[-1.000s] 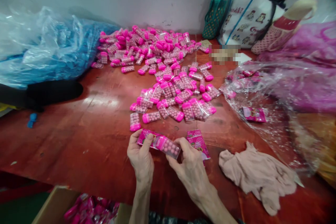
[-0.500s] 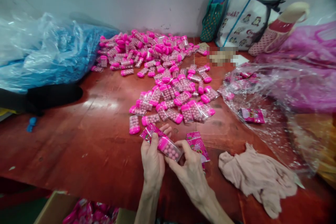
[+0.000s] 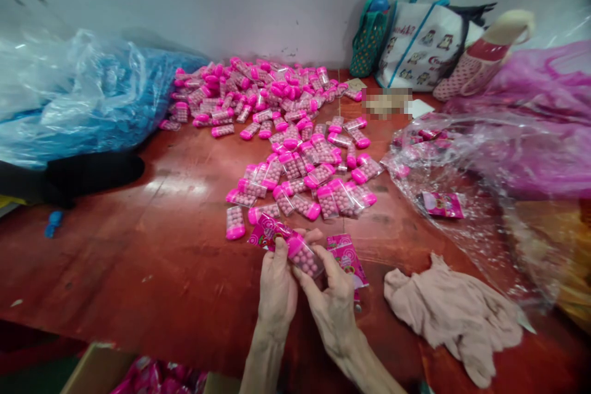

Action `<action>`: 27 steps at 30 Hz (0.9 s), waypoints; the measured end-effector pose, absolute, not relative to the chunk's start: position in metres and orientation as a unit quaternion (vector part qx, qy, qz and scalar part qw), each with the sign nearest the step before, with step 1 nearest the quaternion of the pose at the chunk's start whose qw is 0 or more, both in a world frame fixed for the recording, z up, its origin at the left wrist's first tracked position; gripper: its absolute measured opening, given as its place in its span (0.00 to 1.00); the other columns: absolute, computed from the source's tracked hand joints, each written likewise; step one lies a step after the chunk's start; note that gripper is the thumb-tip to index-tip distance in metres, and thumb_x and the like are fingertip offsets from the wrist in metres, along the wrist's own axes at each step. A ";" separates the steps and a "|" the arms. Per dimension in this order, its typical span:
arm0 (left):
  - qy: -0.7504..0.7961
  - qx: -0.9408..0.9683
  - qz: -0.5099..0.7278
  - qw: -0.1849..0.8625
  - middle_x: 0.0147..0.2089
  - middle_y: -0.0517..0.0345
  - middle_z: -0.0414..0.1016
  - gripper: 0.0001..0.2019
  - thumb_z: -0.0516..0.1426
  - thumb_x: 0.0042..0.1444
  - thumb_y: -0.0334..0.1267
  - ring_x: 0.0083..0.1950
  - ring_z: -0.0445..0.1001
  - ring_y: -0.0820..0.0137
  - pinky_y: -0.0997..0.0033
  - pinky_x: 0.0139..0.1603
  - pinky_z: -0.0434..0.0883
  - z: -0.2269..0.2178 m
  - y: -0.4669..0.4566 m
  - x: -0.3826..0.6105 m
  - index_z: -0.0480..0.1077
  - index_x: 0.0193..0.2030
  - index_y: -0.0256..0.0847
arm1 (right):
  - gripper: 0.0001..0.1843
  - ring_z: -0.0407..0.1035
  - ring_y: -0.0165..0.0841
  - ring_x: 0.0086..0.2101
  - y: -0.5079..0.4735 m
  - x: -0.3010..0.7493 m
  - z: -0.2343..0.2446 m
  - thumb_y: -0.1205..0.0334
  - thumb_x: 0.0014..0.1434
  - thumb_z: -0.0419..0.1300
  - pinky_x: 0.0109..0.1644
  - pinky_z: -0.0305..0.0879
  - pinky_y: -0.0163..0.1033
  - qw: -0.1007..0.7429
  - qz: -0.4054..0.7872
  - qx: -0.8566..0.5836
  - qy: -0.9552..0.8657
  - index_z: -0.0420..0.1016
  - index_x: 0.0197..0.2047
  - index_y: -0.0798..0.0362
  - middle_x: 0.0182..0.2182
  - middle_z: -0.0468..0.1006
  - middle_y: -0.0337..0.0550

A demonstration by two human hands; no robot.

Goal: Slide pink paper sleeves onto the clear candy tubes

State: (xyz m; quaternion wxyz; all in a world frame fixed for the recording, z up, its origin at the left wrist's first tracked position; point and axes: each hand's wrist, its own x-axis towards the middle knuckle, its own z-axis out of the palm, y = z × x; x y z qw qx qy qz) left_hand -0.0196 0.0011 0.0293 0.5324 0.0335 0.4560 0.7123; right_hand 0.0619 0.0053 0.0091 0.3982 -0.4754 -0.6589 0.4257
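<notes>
Both hands meet low over the red wooden counter point(image 3: 138, 258), just this side of the big spill of candy cases. The left hand point(image 3: 277, 286) has its grip closed on a printed pink wrapper point(image 3: 266, 233), thumb on top and fingers curled under, and the right hand point(image 3: 333, 308) pinches the clear end of a candy case point(image 3: 302, 255), a small see-through box of pink balls with a bright pink cap. The case is tilted, its capped end tucked against the wrapper, and it is held just above the counter between the two hands. Touching the right hand's knuckles on the far side lies a small stack of pink wrappers point(image 3: 347, 257), flat on the wood. Beyond the hands the pile of candy cases point(image 3: 286, 129) spreads back toward the wall, the nearest ones just beside the held wrapper. To the right of the hands a crumpled beige cloth point(image 3: 455, 314) lies on the counter, and beyond it a clear plastic bag point(image 3: 480, 197) sprawls open with one pink wrapper inside. Left of the pile, against the wall, sits a bulging blue plastic bag point(image 3: 78, 98). Right of the pile, at the wall, stand a few tote bags point(image 3: 425, 43). Below the counter edge, under the left wrist, a cardboard box point(image 3: 96, 369) shows pink packets in it.
</notes>
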 end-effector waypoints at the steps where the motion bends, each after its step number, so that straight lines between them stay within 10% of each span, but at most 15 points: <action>1: 0.455 0.039 0.708 0.539 0.38 0.43 0.78 0.18 0.57 0.49 0.48 0.44 0.74 0.57 0.56 0.47 0.67 0.030 0.001 -0.021 0.73 0.37 0.33 | 0.16 0.71 0.35 0.38 0.005 0.061 0.008 0.67 0.53 0.58 0.42 0.67 0.37 0.406 0.423 -0.469 -0.660 0.68 0.46 0.54 0.38 0.76 0.46; 9: 0.478 0.106 0.669 0.559 0.40 0.41 0.77 0.24 0.54 0.50 0.54 0.43 0.74 0.56 0.56 0.47 0.68 0.028 -0.006 -0.038 0.72 0.40 0.33 | 0.13 0.69 0.29 0.24 0.006 0.058 0.017 0.65 0.50 0.61 0.27 0.67 0.30 0.367 0.558 -0.453 -0.590 0.73 0.42 0.54 0.26 0.76 0.36; 19: 0.486 0.149 0.646 0.569 0.38 0.43 0.78 0.19 0.52 0.54 0.48 0.45 0.73 0.56 0.57 0.47 0.67 0.031 -0.005 -0.035 0.75 0.38 0.34 | 0.16 0.73 0.37 0.35 -0.007 0.057 0.008 0.66 0.52 0.59 0.41 0.69 0.40 0.447 0.446 -0.466 -0.620 0.72 0.46 0.54 0.37 0.78 0.48; 27: 0.454 0.162 0.652 0.585 0.44 0.46 0.76 0.11 0.52 0.56 0.36 0.50 0.71 0.59 0.59 0.50 0.65 0.030 -0.008 -0.023 0.74 0.40 0.36 | 0.16 0.73 0.34 0.33 -0.011 0.053 0.007 0.61 0.52 0.61 0.36 0.71 0.36 0.440 0.598 -0.462 -0.485 0.70 0.44 0.55 0.36 0.78 0.45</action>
